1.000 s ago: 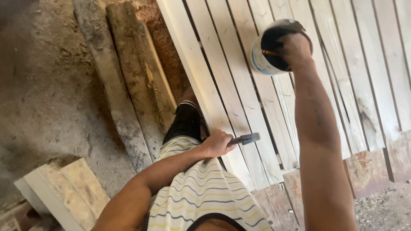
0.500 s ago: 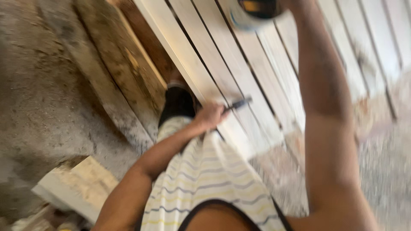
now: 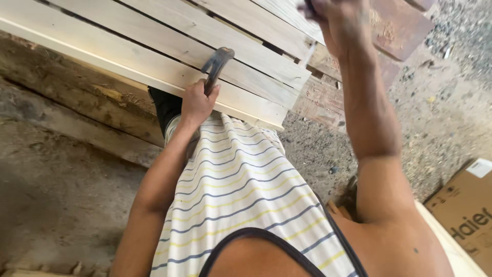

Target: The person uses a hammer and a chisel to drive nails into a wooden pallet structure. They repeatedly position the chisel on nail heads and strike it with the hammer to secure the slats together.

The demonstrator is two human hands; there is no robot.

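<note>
My left hand (image 3: 197,102) grips the handle of a dark hammer (image 3: 218,60), whose head rests over the pale wooden slats of a pallet (image 3: 154,36). The hand sits at the pallet's near edge, just above my striped shirt. My right hand (image 3: 335,20) is raised at the top edge of the view with its fingers curled. Only a dark sliver of the round container (image 3: 308,4) in it shows, and the frame edge cuts off the rest.
Weathered old beams (image 3: 66,87) lie beside the pallet on a dirt floor. Reddish-brown blocks (image 3: 394,25) support the pallet's far corner. Gravel ground (image 3: 451,92) spreads to the right, and a cardboard box (image 3: 469,215) stands at the lower right.
The view has swung, so the pallet now runs across the top. My left hand has tilted the hammer up over the slats. My right hand with the container has moved mostly out of frame.
</note>
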